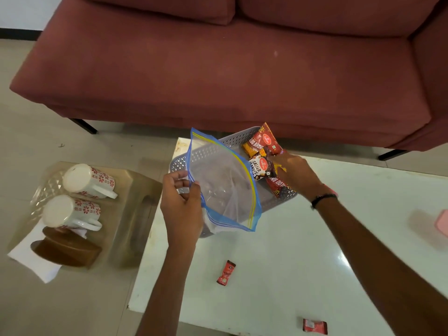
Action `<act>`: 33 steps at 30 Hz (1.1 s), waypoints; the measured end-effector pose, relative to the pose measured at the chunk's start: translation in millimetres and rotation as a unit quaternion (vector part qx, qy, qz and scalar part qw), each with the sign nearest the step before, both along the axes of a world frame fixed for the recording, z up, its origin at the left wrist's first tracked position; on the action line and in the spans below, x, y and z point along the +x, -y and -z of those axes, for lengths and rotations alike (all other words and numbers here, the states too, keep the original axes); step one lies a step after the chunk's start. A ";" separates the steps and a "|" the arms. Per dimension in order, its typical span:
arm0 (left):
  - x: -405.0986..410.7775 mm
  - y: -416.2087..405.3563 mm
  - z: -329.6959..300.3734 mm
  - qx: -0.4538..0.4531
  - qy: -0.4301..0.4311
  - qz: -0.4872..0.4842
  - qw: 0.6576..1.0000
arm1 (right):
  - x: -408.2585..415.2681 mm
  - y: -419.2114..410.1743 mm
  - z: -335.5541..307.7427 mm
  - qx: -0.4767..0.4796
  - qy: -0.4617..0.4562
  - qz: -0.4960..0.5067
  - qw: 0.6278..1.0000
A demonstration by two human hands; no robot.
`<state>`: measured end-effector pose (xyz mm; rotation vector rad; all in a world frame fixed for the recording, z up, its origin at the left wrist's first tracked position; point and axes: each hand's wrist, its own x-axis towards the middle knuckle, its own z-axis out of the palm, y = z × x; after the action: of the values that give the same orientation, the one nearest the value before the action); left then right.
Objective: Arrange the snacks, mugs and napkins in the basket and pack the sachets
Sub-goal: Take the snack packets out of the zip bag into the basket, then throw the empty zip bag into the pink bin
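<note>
Left grip (181,202) pinched — right grip (294,172) reaching, fingers down

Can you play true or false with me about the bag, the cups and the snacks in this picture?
1. The left hand holds a clear zip bag. True.
2. The two mugs are in the basket. False: they lie on a see-through tray off the table.
3. The right hand is on snack packets in the basket. True.
4. Every sachet is packed. False: two red sachets lie on the white table.
</note>
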<state>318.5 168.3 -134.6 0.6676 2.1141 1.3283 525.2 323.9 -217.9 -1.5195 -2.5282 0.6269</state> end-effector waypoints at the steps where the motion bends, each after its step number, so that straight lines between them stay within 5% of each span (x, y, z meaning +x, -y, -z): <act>1: 2.0 -0.4 -0.5 0.001 0.012 -0.007 1.000 | 0.2 16.3 -2.9 0.001 -0.059 0.034 0.998; 6: 10.8 -0.8 -4.8 0.018 0.085 -0.027 0.996 | 6.5 108.0 -14.9 -0.172 -0.246 0.104 0.948; 9: 14.2 0.7 -10.7 0.028 0.103 -0.014 0.994 | 0.7 149.8 -37.4 -0.281 -0.348 0.112 0.888; 13: 25.3 2.2 -29.2 0.060 0.168 -0.009 0.984 | -22.3 166.6 -77.7 -0.219 -0.459 0.196 0.839; 19: 37.5 6.7 -67.7 0.161 0.254 0.032 0.953 | -18.1 153.8 -129.7 -0.013 -0.479 0.227 0.848; 26: 49.6 20.5 -62.0 0.150 0.154 0.102 0.971 | 43.7 125.5 -163.6 -0.053 -0.588 0.223 0.775; 33: 100.8 22.8 -35.6 0.094 0.187 0.263 0.942 | 134.2 111.5 -172.8 -0.088 -0.597 0.259 0.755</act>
<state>419.3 145.6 -99.0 0.9008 1.3882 1.2349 659.4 212.4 -45.1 -1.1277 -1.0519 1.2131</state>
